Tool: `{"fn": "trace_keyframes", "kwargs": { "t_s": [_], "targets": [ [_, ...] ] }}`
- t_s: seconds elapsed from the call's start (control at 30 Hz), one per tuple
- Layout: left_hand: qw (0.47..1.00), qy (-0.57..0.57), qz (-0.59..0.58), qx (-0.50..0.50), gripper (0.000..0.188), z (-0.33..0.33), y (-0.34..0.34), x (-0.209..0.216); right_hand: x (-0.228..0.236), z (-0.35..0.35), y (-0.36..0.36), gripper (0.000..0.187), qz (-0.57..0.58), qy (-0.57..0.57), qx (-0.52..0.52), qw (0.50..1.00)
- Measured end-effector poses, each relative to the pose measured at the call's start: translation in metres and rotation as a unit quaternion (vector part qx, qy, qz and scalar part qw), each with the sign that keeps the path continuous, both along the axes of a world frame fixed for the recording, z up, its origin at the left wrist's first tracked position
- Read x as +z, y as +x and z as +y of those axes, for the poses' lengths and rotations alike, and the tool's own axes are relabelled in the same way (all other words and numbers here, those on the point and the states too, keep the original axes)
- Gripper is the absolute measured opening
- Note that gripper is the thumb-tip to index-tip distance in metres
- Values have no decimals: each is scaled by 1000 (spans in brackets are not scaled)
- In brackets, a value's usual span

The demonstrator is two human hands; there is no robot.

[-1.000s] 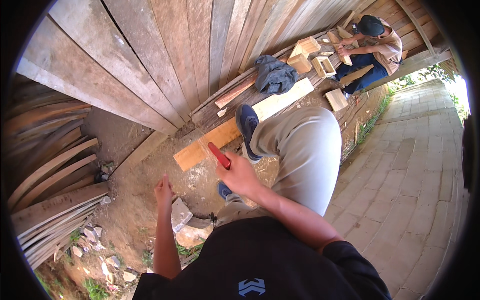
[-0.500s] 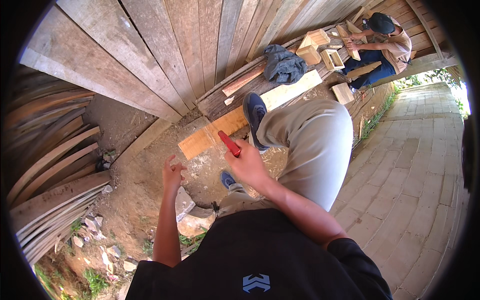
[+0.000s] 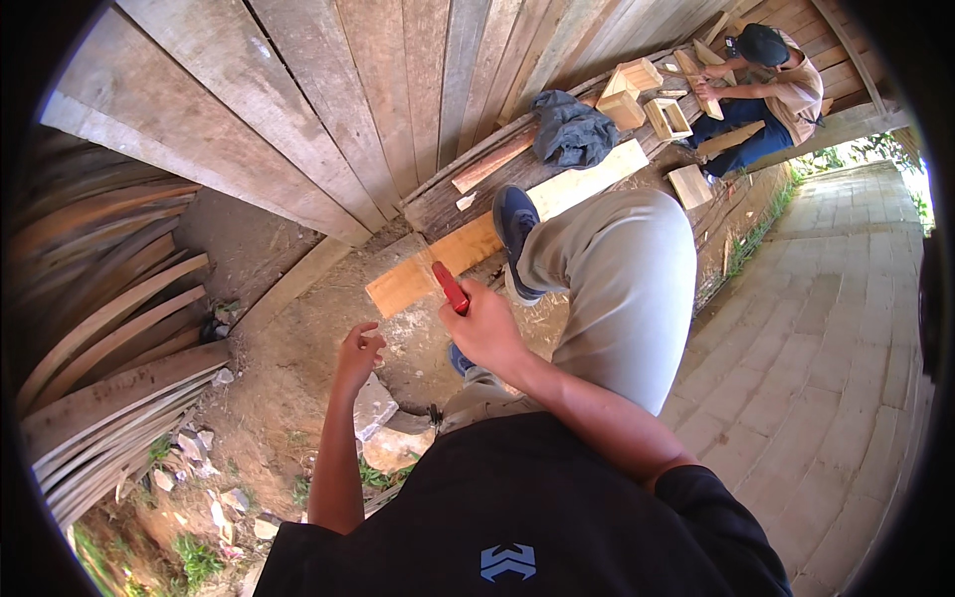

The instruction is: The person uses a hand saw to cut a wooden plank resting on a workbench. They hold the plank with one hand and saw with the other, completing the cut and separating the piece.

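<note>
My right hand [image 3: 484, 323] is closed around a red-handled tool [image 3: 451, 288], held over the end of a light wooden board [image 3: 406, 287]. The tool points away from me toward the board; I cannot make out a blade. My left hand [image 3: 358, 355] hovers to the left, just short of the board's near end, with loosely bent fingers apart and nothing in them. Under my dark blue shoe [image 3: 514, 224] lies the board, which runs from a low wooden bench [image 3: 438, 214] and sticks out past its end.
A dark crumpled cloth [image 3: 575, 131] and open wooden boxes [image 3: 668, 118] sit farther along the bench. A co-worker [image 3: 786, 85] handles wood there. Curved planks [image 3: 109, 328] are stacked at left. Stones [image 3: 204, 458] litter the dirt; a paved path [image 3: 786, 368] runs at right.
My left hand has turned, its fingers more bent toward the board. The right hand with the red-handled tool has shifted slightly. The whole view has moved a little.
</note>
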State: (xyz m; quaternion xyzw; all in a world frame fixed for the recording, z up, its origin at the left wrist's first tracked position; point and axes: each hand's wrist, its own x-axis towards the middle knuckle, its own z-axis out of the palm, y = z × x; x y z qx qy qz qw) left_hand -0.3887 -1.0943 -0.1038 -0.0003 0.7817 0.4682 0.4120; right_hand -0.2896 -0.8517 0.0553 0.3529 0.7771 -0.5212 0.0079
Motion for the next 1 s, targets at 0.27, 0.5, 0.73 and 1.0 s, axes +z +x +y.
{"fn": "trace_keyframes", "kwargs": {
  "t_s": [0.27,0.5,0.73,1.0],
  "targets": [
    [998,-3,21,-53,40,-9,10,-9,5,-4,-2,22,-6,-16,13,1000],
    [997,-21,23,-76,40,0,18,1,5,-3,-3,22,4,-37,18,999],
    [995,-29,32,-91,40,2,19,8,3,-1,-5,23,6,-37,22,999],
    [993,-15,46,-104,41,4,14,0,-4,1,-1,23,25,-13,23,999]
  ]
}}
